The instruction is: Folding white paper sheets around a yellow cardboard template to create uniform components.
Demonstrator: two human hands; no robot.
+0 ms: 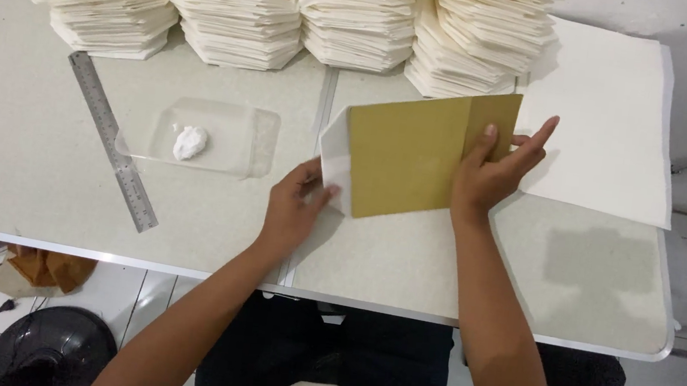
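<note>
Your left hand (pixel 295 205) pinches the white folded flap at the near left end of the mustard-brown card (pixel 416 158), thumb and fingers closed on the paper edge. Your right hand (pixel 492 171) lies open and flat on the card's right part, fingers spread, pressing it down onto the table (pixel 37 158). The card sits at the middle of the table, tilted, with white paper wrapped around it and showing at the left end.

Judging by how things lie, the work is well along but far from over: four tall stacks of folded cream paper (pixel 235 8) stand along the far edge, while a pile of flat white sheets (pixel 608 137) waits at the far right, just under the card's corner. This piece looks only partly folded.

The card is stiff, matte and rectangular; the paper is thin and creases sharply. To the left lie a clear plastic sheet with a blob of white paste (pixel 190 143) and a steel ruler (pixel 112 141), set diagonally.
</note>
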